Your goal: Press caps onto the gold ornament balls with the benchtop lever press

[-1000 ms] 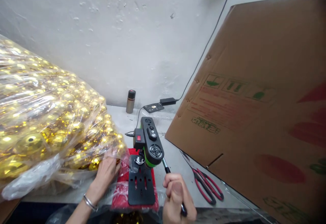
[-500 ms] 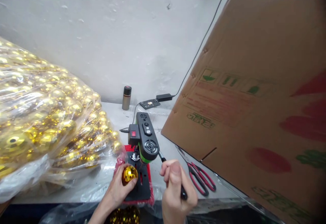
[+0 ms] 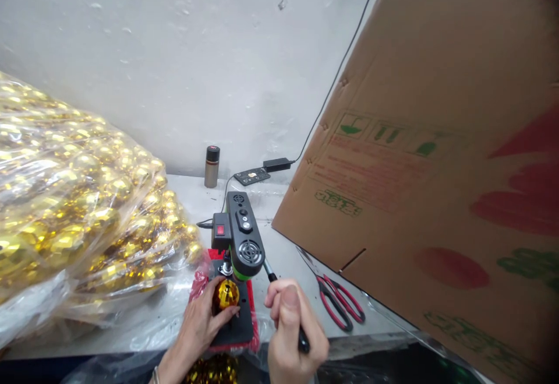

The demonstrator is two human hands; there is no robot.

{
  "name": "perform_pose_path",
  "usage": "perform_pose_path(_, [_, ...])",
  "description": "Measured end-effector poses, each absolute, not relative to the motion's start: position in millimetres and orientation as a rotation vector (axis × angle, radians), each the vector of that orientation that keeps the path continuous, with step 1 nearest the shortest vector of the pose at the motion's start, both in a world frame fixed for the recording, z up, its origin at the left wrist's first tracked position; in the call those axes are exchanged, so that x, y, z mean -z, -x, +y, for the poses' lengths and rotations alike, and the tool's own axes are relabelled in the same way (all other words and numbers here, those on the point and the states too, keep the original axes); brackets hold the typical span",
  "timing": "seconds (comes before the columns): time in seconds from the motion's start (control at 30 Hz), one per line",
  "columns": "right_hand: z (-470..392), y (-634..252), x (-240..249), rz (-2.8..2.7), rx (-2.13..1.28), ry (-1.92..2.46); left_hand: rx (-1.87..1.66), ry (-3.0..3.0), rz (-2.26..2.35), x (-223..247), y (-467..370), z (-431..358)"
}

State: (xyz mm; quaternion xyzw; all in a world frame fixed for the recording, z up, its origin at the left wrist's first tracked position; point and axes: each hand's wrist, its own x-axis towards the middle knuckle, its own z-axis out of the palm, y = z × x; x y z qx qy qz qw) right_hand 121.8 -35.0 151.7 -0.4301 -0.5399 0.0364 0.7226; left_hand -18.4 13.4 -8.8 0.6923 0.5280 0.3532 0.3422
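My left hand (image 3: 203,317) is closed round a shiny gold ball (image 3: 227,294), thumb on its near side, over the black base (image 3: 236,331) of a small drill press (image 3: 246,235). The ball sits just in front of and below the press head; its underside is hidden. My right hand (image 3: 294,326) is wrapped round the black-gripped lever (image 3: 272,277) that comes out of the right side of the press. A red switch (image 3: 220,229) shows on the box at the head's left.
A clear plastic bag of gold balls (image 3: 100,197) fills the left. Red-handled scissors (image 3: 340,302) lie right of my right hand, beside a large cardboard box (image 3: 393,168). A small bottle (image 3: 212,166) and a black power adapter (image 3: 277,164) stand near the wall.
The view has shifted slightly, moving most things left. My left hand has brought the gold ball a little nearer the press head and turned it. My right hand keeps its grip on the lever.
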Motion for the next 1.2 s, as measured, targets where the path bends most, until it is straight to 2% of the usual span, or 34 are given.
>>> perform_pose_path(0.23, [-37,-121,-150,-1.176,-0.068,0.945,-1.127,-1.879,1.389,23,15,20])
perform_pose_path(0.83, [-36,-118,-161,-1.141,-0.11,1.004,-1.02,-1.707,1.203,23,19,16])
perform_pose_path(1.2, [-38,-114,-158,-1.072,-0.133,0.994,-0.987,-1.836,1.111,9,15,21])
